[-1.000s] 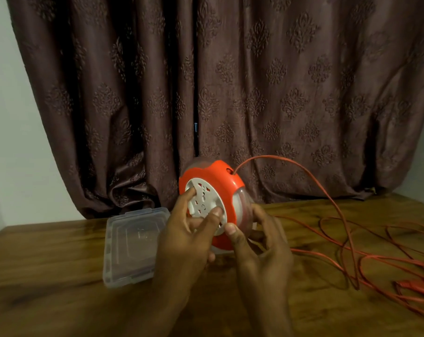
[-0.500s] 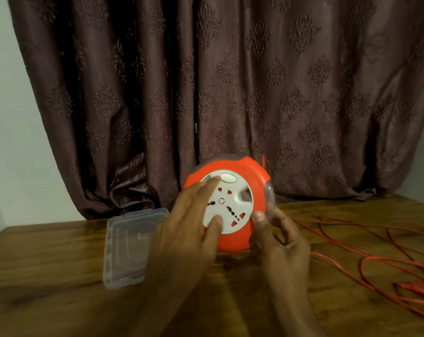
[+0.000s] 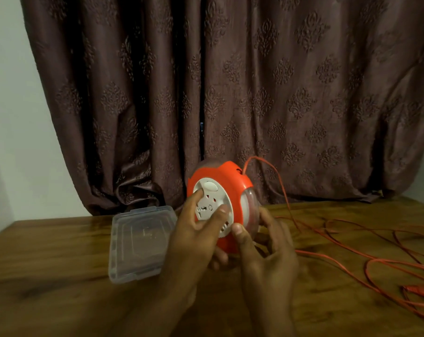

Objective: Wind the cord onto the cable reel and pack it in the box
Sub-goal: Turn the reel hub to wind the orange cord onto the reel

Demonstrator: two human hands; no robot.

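Above wooden table (image 3: pixel 60 251), both hands' fingers (image 3: pixel 218 211) grip upright cable reel (image 3: pixel 232 178).

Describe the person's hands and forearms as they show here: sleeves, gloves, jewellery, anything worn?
Both hands are bare. The left hand and the right hand wear no gloves, and no rings or wristbands show. The forearms are bare down to the bottom edge of the picture, with no sleeve, watch or strap in view. Short, unpainted fingernails show on a few fingers. The light is dim, so fine marks cannot be told.
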